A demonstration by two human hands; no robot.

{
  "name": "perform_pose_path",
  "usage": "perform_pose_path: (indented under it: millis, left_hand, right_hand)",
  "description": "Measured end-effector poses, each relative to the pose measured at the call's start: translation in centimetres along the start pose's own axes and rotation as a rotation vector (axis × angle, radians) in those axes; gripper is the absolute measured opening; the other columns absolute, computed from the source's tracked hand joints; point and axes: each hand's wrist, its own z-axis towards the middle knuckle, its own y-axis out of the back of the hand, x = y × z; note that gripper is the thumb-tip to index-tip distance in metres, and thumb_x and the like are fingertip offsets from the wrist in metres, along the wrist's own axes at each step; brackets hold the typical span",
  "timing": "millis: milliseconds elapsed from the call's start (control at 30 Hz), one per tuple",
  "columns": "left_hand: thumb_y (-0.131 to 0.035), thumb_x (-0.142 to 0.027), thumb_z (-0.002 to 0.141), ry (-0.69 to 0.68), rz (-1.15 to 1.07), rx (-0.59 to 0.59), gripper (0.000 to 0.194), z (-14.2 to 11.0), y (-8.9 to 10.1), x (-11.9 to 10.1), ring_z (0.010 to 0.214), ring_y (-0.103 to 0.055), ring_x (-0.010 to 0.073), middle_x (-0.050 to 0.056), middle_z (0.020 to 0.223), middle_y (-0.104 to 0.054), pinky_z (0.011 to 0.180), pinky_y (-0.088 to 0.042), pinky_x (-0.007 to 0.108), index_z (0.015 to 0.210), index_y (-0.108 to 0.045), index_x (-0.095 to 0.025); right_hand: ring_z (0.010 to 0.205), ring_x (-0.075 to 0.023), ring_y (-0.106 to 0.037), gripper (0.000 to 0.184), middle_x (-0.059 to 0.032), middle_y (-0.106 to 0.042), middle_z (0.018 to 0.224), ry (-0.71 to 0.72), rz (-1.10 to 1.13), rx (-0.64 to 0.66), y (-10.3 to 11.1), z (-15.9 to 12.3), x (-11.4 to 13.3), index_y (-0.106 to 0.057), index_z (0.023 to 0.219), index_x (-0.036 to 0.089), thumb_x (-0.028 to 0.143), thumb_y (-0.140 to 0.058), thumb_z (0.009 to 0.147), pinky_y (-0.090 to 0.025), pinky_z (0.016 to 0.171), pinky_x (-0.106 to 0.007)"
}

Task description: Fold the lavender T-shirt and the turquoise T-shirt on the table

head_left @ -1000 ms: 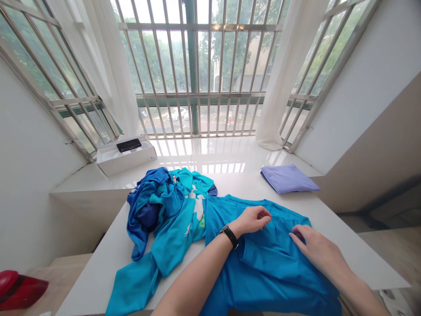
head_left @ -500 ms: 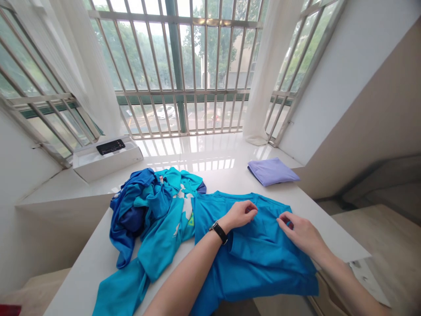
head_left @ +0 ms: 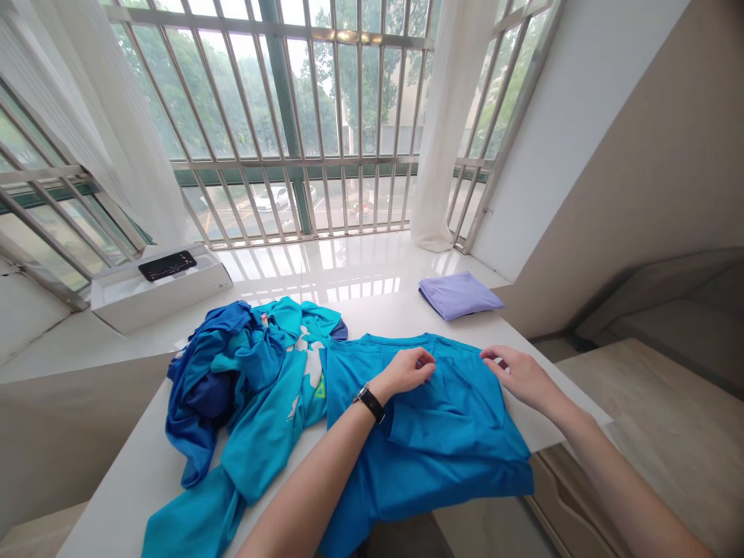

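Note:
A bright blue T-shirt (head_left: 447, 442) lies flat on the white table (head_left: 151, 449), with a fold across its body. My left hand (head_left: 404, 372), with a black wristwatch (head_left: 369, 403) on its wrist, pinches fabric near the shirt's collar. My right hand (head_left: 517, 376) holds the shirt's upper right edge between its fingers. To the left, a crumpled pile of blue and turquoise garments (head_left: 244, 380) touches the shirt. A folded lilac cloth (head_left: 459, 294) lies beyond my hands, touching neither.
A white box (head_left: 160, 298) with a black device on top stands on the glossy white sill (head_left: 325, 271). Barred windows (head_left: 291, 116) and white curtains (head_left: 447, 132) rise behind it. The table's right edge lies just beyond my right hand.
The view has swung, shifting everything left. My right hand has moved up the shirt towards its far edge, nearer my left hand. The shirt's body now looks more compact.

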Motion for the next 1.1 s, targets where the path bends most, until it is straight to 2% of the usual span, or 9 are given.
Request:
perform_pose_path:
  millis: [100, 200, 300, 433, 567, 800, 967, 1033, 1100]
  left_hand:
    - [-0.054, -0.031, 0.089, 0.019, 0.117, 0.052, 0.035, 0.7, 0.5, -1.0, 0.077, -0.069, 0.02, 0.007, 0.093, -0.072, 0.07, -0.054, 0.029, 0.12, -0.057, -0.015]
    - [-0.061, -0.034, 0.086, 0.022, 0.267, 0.05, 0.045, 1.7, 0.4, -2.4, 0.1, -0.066, 0.0294, 0.013, 0.105, -0.068, 0.085, -0.051, 0.038, 0.126, -0.054, -0.015]
    - [-0.055, -0.041, 0.09, 0.037, 0.385, 0.029, 0.044, 2.7, -0.4, -3.4, 0.107, -0.062, 0.0353, 0.02, 0.118, -0.06, 0.089, -0.049, 0.044, 0.123, -0.056, -0.013]
    - [-0.055, -0.048, 0.089, 0.033, 0.468, 0.044, 0.042, 3.1, -0.8, -3.6, 0.097, -0.065, 0.0331, 0.019, 0.117, -0.057, 0.083, -0.051, 0.042, 0.114, -0.061, -0.014]
    - [-0.061, -0.044, 0.086, -0.023, 0.499, 0.097, 0.038, 2.8, 0.4, -3.0, 0.093, -0.065, 0.0294, 0.014, 0.113, -0.06, 0.08, -0.051, 0.037, 0.112, -0.062, -0.017]
    - [-0.069, -0.037, 0.083, -0.116, 0.532, 0.181, 0.034, 2.2, 1.9, -2.4, 0.096, -0.065, 0.0285, 0.009, 0.101, -0.067, 0.078, -0.05, 0.033, 0.111, -0.064, -0.019]
    - [-0.064, -0.034, 0.087, -0.144, 0.537, 0.137, 0.033, 2.1, 1.5, -2.6, 0.101, -0.064, 0.0296, 0.013, 0.111, -0.065, 0.084, -0.05, 0.035, 0.115, -0.062, -0.018]
    - [-0.059, -0.037, 0.09, -0.127, 0.506, 0.074, 0.036, 2.2, 0.9, -2.7, 0.104, -0.062, 0.03, 0.014, 0.115, -0.064, 0.087, -0.049, 0.037, 0.119, -0.058, -0.016]
    - [-0.055, -0.04, 0.092, -0.094, 0.458, 0.011, 0.036, 2.5, 0.0, -2.7, 0.106, -0.061, 0.0307, 0.015, 0.113, -0.064, 0.089, -0.049, 0.038, 0.12, -0.057, -0.015]
  right_hand:
    - [0.083, -0.0219, -0.066, 0.029, -0.0071, -0.073, 0.1, 0.013, -0.027, 0.019, 0.5, 0.5, -0.4, -0.068, 0.096, 0.022, 0.039, -0.045, 0.089, -0.05, 0.074, -0.033]
    - [0.088, -0.023, -0.066, 0.029, -0.0076, -0.074, 0.102, 0.008, -0.031, 0.009, 0.7, 0.6, -0.9, -0.069, 0.096, 0.022, 0.037, -0.045, 0.089, -0.05, 0.076, -0.034]
    - [0.085, -0.0228, -0.067, 0.031, -0.0079, -0.074, 0.102, -0.024, -0.008, -0.028, 1.1, -0.1, -1.6, -0.069, 0.096, 0.021, 0.04, -0.045, 0.089, -0.051, 0.079, -0.036]
    - [0.077, -0.0206, -0.067, 0.035, -0.0074, -0.074, 0.1, -0.111, 0.098, -0.064, 1.7, -2.0, -2.1, -0.069, 0.098, 0.021, 0.047, -0.048, 0.089, -0.052, 0.076, -0.034]
    - [0.081, -0.0207, -0.068, 0.036, -0.007, -0.074, 0.101, -0.088, 0.181, 0.001, 1.5, -3.7, -1.6, -0.071, 0.097, 0.022, 0.05, -0.049, 0.089, -0.053, 0.073, -0.032]
    - [0.084, -0.0196, -0.066, 0.036, -0.0071, -0.073, 0.104, -0.064, 0.269, 0.112, -0.2, -5.6, 2.9, -0.069, 0.102, 0.022, 0.049, -0.047, 0.093, -0.053, 0.071, -0.03]
    - [0.117, -0.0276, -0.056, 0.037, -0.0102, -0.064, 0.125, 0.082, 0.187, 0.205, -2.0, -7.9, 5.6, -0.067, 0.115, 0.024, 0.045, -0.063, 0.085, -0.045, 0.102, -0.043]
    - [0.123, -0.0311, -0.052, 0.052, -0.0119, -0.061, 0.131, 0.074, 0.144, 0.215, -2.5, -8.4, 5.6, -0.064, 0.125, 0.024, 0.045, -0.072, 0.078, -0.04, 0.108, -0.048]
    - [0.119, -0.0311, -0.053, 0.055, -0.0119, -0.063, 0.128, 0.053, 0.113, 0.23, -2.8, -8.6, 5.3, -0.063, 0.128, 0.024, 0.042, -0.073, 0.077, -0.04, 0.106, -0.049]
